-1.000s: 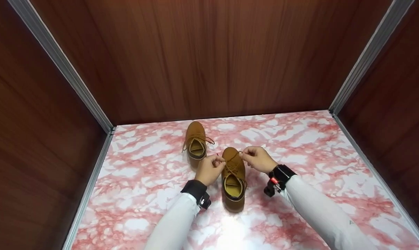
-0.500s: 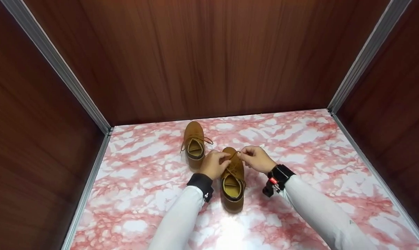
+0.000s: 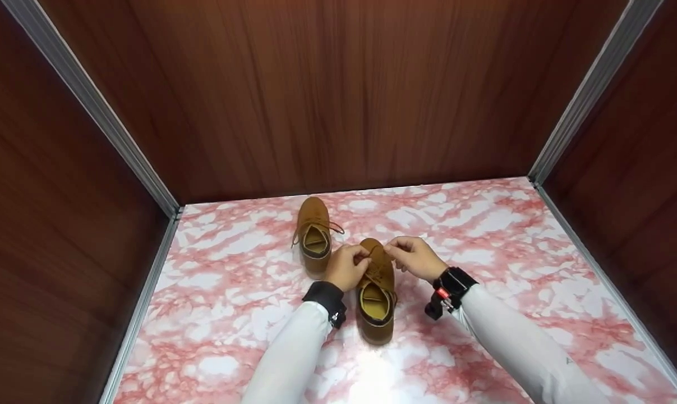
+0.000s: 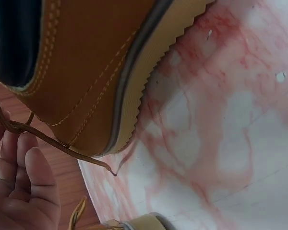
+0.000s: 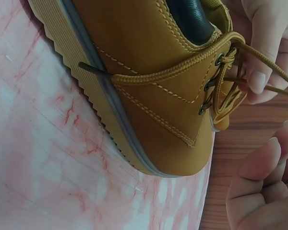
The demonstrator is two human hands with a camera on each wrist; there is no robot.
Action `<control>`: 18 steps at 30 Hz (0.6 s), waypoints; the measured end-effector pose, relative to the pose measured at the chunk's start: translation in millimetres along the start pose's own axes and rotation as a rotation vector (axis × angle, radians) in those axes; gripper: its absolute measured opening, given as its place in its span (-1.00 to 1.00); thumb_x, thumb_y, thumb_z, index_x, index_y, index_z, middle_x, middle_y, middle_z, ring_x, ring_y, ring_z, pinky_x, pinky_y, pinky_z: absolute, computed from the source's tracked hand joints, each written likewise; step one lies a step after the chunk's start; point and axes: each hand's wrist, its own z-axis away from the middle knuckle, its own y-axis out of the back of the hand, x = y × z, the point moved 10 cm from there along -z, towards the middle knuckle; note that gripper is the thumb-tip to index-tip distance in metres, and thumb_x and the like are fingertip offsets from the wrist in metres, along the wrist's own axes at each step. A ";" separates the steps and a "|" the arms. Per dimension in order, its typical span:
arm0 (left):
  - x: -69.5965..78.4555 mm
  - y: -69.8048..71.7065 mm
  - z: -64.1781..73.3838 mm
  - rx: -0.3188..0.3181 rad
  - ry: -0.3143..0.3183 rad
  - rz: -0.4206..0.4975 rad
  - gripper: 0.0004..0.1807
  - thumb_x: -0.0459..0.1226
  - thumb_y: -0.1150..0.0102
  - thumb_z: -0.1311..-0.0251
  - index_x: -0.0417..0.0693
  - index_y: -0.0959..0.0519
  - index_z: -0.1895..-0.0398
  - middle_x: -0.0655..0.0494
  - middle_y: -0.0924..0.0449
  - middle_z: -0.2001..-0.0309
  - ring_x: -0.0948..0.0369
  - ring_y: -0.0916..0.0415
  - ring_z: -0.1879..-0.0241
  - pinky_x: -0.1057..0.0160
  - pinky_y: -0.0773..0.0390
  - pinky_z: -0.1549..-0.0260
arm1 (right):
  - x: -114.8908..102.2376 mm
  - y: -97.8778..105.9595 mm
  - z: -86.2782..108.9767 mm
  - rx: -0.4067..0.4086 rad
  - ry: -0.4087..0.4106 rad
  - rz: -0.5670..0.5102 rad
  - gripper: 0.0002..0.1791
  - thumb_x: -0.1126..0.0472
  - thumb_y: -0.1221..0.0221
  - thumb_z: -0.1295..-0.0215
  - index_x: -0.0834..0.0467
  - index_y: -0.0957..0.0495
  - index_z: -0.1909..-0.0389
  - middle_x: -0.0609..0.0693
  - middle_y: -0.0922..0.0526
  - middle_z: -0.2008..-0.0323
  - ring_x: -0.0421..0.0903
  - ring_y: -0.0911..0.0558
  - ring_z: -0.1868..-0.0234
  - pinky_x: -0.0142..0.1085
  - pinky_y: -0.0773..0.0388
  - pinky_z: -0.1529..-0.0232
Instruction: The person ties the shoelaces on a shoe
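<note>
A tan lace-up shoe (image 3: 376, 331) stands upright on the marbled surface, toe pointing away. My left hand (image 3: 346, 268) is over its left side, pinching the brown shoelace (image 5: 192, 62) between thumb and finger in front of the eyelets. Right of the toe, my right hand (image 3: 419, 259) has thumb and fingertips together on a stretch of lace; in the right wrist view the lace runs out past the edge above this hand's curled fingers (image 5: 259, 167). One dark-tipped lace end hangs down the shoe's side in each wrist view.
A matching shoe (image 3: 314, 209) stands ahead and left, its laces loose at both sides. The red-and-white marbled surface (image 3: 473, 348) is bounded by a brown wood-grain wall (image 3: 338, 101) at the back and similar panels at both sides, with grey metal strips (image 3: 100, 118) at the corners.
My left hand has moved right and slightly forward, from beside the shoe to over its front laces. My right hand has hardly moved.
</note>
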 end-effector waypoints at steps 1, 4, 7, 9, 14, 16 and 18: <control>-0.8 0.5 0.2 0.004 0.005 0.009 -0.93 -0.32 -0.38 -0.29 -0.13 -0.77 0.22 -0.02 -0.72 0.26 0.16 -0.62 0.22 0.28 -0.61 0.14 | 1.2 0.9 0.5 0.004 -0.005 -0.014 -0.66 0.09 -0.17 -0.55 0.35 -0.66 0.10 -0.10 -0.59 0.46 -0.21 -0.54 0.49 -0.38 -0.56 0.43; -1.9 1.6 0.6 0.009 0.020 0.031 -0.93 -0.33 -0.37 -0.30 -0.14 -0.77 0.23 -0.03 -0.74 0.25 0.17 -0.65 0.24 0.30 -0.63 0.16 | 5.7 2.7 1.3 0.015 -0.018 -0.069 -0.66 0.09 -0.15 -0.57 0.34 -0.65 0.08 -0.11 -0.57 0.45 -0.19 -0.54 0.49 -0.37 -0.57 0.42; -1.5 2.6 0.5 0.009 0.026 0.055 -0.93 -0.34 -0.36 -0.30 -0.15 -0.76 0.23 -0.04 -0.77 0.25 0.17 -0.67 0.26 0.29 -0.65 0.16 | 8.9 3.2 2.6 0.013 -0.012 -0.100 -0.66 0.15 -0.13 -0.58 0.40 -0.61 0.08 -0.09 -0.55 0.44 -0.19 -0.52 0.50 -0.39 -0.52 0.44; -1.9 2.5 0.5 0.004 0.029 0.072 -0.93 -0.35 -0.35 -0.30 -0.17 -0.75 0.23 -0.03 -0.78 0.27 0.19 -0.66 0.28 0.31 -0.65 0.18 | 11.0 2.7 4.0 0.009 -0.003 -0.088 -0.68 0.19 -0.14 -0.56 0.45 -0.59 0.09 -0.05 -0.55 0.44 -0.22 -0.50 0.52 -0.41 -0.49 0.46; -5.1 1.2 0.9 -0.016 0.043 0.110 -0.94 -0.40 -0.29 -0.29 -0.19 -0.72 0.25 -0.02 -0.75 0.32 0.30 -0.58 0.34 0.36 -0.62 0.22 | 15.1 -3.3 9.9 -0.033 0.045 0.043 -0.80 0.24 -0.25 -0.45 0.36 -0.64 0.20 -0.05 -0.61 0.40 -0.29 -0.51 0.49 -0.46 -0.49 0.44; -6.7 1.1 1.4 -0.023 0.056 0.116 -0.96 -0.41 -0.27 -0.28 -0.16 -0.69 0.28 0.00 -0.73 0.32 0.32 -0.55 0.34 0.37 -0.61 0.22 | 15.9 -8.9 13.3 -0.063 0.066 0.099 -0.85 0.22 -0.32 -0.39 0.26 -0.67 0.25 -0.06 -0.64 0.37 -0.27 -0.54 0.44 -0.46 -0.52 0.39; -8.0 1.4 2.1 -0.031 0.073 0.123 -0.95 -0.42 -0.25 -0.26 -0.13 -0.68 0.28 0.01 -0.71 0.32 0.31 -0.54 0.33 0.35 -0.60 0.21 | 16.3 -16.5 16.5 -0.100 0.083 0.152 -0.85 0.17 -0.40 -0.32 0.17 -0.68 0.29 -0.05 -0.68 0.35 -0.26 -0.56 0.41 -0.46 -0.53 0.34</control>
